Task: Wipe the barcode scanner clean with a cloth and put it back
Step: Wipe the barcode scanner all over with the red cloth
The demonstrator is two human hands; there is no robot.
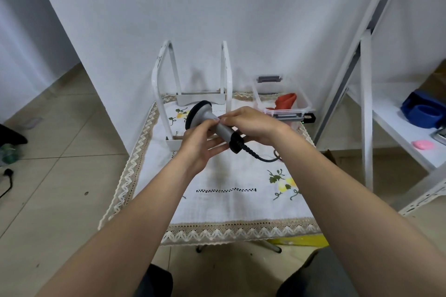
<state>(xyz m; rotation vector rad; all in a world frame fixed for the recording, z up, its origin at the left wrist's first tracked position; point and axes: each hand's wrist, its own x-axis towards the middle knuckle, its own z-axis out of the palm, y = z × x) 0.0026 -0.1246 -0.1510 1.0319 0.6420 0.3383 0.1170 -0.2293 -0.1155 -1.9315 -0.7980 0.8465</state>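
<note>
scanner [205, 114]: held in the air over the back half of the surface, not touching it. Round head with a black rubbery rim points left and away; smooth grey plastic neck and handle; black butt end points right and toward the person.
left hand [199, 144]: under the handle, palm up, fingers reaching beneath it, thumb pressed on top of the grey neck; holds the scanner.
right hand [253, 125]: over the handle from the right, fingers curled onto it, tips meeting the left thumb. A small pale bit sits at the fingertips; can't tell what it is.
cable [263, 158]: black, ribbed at the butt, droops to the right.
surface [229, 205]: white cloth cover, embroidered flowers, beige zigzag lace edge.
rack [201, 98]: white metal, two arched tube loops, at the back.
box [284, 111]: clear plastic, back right, red item [286, 101] inside.
shelf [395, 123]: white, to the right, carries a blue object [424, 111].
</note>
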